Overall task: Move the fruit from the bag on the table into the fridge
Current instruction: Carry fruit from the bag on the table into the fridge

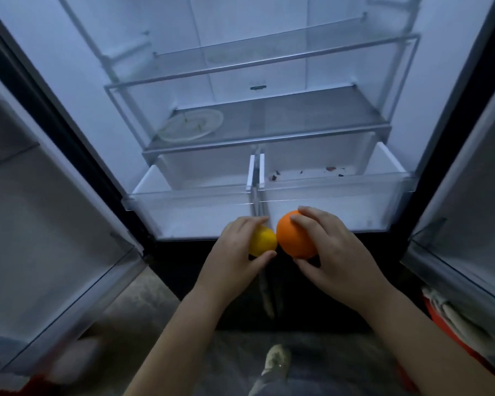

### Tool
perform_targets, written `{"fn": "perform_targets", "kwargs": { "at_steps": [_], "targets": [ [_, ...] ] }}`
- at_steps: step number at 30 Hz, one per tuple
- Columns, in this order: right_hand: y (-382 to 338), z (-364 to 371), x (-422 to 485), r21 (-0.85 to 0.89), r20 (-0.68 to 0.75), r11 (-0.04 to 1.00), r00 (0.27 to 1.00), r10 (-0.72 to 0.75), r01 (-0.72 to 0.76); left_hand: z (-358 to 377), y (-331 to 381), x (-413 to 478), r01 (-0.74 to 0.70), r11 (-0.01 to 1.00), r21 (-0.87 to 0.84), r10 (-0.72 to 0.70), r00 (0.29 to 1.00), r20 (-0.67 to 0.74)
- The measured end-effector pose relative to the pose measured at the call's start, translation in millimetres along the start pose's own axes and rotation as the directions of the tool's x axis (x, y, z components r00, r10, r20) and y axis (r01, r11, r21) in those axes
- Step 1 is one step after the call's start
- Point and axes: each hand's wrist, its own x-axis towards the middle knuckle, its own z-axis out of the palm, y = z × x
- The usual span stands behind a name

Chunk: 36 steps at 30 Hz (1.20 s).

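Observation:
I stand before the open fridge [69, 90], both doors swung wide. My left hand [232, 258] grips a yellow lemon [265, 241]. My right hand [335, 252] grips an orange [295, 238]. The two fruits nearly touch, just in front of and below the two pulled-out crisper drawers. The left drawer [189, 195] holds nothing that I can see. The right drawer [335, 187] has a few small dark scraps on its floor. The bag and the table are out of view.
A round clear plate [190, 124] lies on the left of the lowest glass shelf [312, 115]; a further glass shelf [263, 60] sits above. The left door [40, 224] and right door [469, 218] flank me. An orange container with cloth [452, 318] sits low right. My foot [277, 358] shows below.

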Motion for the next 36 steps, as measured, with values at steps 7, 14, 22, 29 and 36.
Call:
{"fn": "perform_targets", "kwargs": {
  "at_steps": [7,14,22,29,36],
  "targets": [
    [41.3,8.4,41.8,-0.05,-0.02,0.998,0.999,0.042,-0.043,21.0,-28.4,66.0,-0.065,0.996,-0.053,0.067,0.997,0.024],
    [74.1,32.5,138.7,-0.046,0.05,0.999,0.999,0.002,0.0,14.8,-88.1,141.6,-0.023,0.998,-0.06,0.023,1.0,0.006],
    [114.7,53.7,222.3,-0.046,0.172,0.998,0.985,-0.031,0.04,4.5,-164.4,202.4,0.049,0.996,-0.079,-0.045,0.998,0.055],
    [151.6,65.1,241.5,-0.059,0.296,0.998,0.955,0.011,0.007,9.3,-212.1,233.3,-0.039,0.999,-0.007,0.039,0.972,0.232],
    [179.2,78.8,254.4,-0.098,0.495,0.994,0.865,0.083,-0.039,30.1,-240.0,260.7,-0.086,0.996,-0.012,0.082,0.884,0.461]
  ]
}}
